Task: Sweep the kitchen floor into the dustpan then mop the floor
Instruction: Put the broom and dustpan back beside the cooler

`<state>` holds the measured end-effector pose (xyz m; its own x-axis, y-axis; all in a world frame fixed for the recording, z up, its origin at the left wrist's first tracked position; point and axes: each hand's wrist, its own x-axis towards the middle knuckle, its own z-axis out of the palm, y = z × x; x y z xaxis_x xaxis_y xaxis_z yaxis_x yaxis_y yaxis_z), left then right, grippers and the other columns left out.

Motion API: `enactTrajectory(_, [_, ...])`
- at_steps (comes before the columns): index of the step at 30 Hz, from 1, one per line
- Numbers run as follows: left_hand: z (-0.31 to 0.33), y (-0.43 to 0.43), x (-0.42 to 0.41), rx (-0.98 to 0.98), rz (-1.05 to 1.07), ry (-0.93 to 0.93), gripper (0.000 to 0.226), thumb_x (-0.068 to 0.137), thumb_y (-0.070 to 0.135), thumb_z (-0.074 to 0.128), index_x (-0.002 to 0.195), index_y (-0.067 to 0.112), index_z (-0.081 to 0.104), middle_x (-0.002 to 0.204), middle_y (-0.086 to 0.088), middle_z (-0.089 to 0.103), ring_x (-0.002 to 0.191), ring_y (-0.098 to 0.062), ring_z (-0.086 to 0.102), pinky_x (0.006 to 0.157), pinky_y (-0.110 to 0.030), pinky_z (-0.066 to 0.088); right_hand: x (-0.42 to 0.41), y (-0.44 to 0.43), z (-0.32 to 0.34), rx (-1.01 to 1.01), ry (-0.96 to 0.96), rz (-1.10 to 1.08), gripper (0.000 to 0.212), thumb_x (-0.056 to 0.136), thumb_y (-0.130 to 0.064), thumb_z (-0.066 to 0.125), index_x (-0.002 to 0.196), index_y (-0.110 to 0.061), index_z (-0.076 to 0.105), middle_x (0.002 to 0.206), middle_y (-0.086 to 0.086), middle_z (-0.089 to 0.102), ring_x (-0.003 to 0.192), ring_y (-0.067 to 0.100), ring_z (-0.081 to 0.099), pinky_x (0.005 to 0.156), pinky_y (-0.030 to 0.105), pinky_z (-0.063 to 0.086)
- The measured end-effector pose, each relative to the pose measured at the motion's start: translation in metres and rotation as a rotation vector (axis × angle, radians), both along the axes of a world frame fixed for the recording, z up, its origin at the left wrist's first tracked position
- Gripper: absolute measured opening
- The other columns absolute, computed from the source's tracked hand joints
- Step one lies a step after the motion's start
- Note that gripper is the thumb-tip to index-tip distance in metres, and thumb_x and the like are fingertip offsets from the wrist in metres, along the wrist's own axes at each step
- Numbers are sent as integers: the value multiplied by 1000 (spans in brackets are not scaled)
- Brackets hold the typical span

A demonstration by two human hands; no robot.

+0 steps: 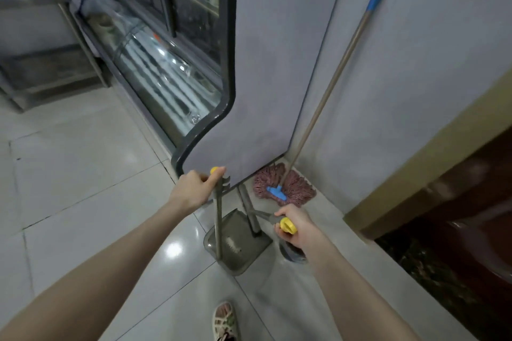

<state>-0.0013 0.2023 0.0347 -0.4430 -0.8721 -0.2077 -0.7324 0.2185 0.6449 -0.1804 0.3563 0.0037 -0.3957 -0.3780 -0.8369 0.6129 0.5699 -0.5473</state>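
My left hand [194, 188] grips the yellow-capped top of the grey dustpan handle [219, 219], which stands upright. The grey dustpan [243, 246] rests on the tiled floor below it. My right hand [293, 225] grips the yellow-capped end of the grey broom handle [263, 214], which slants down behind the dustpan; the broom head is hidden. A mop leans in the corner: its pink string head [291, 185] with a blue clamp lies on the floor, and its long pole [332, 83] with a blue grip rests against the wall.
A glass-fronted display fridge [166, 69] stands at left, its grey side panel [263, 77] right behind the dustpan. A brown door frame [415, 174] runs along the right. My foot in a sandal [224, 321] is at the bottom. White floor tiles [83, 174] spread to the left.
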Motion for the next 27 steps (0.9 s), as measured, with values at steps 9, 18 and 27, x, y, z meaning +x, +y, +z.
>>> enactTrajectory(9, [-31, -74, -29, 31, -15, -30, 101, 72, 90, 24, 71, -3, 63, 62, -14, 64, 63, -31, 64, 63, -43, 53, -31, -113, -14, -31, -134, -98, 15, 86, 2, 49, 98, -5, 45, 78, 16, 46, 42, 19, 54, 31, 18, 44])
enactTrajectory(18, [-48, -115, -50, 60, -63, -145, 69, 90, 68, 29, 67, 10, 58, 55, 0, 49, 52, -14, 48, 49, -24, 31, -60, -201, -37, -57, -271, -25, 9, 88, -4, 51, 92, -2, 43, 75, 12, 42, 28, 13, 48, 30, 16, 41])
enactTrajectory(27, [-74, -157, -62, 49, 40, -185, 76, 85, 77, 22, 67, 13, 59, 61, -2, 60, 58, -17, 57, 52, -29, 43, -92, -258, -51, 1, -298, 115, 16, 88, -15, 58, 87, -2, 48, 83, 17, 49, 38, 19, 60, 38, 17, 49])
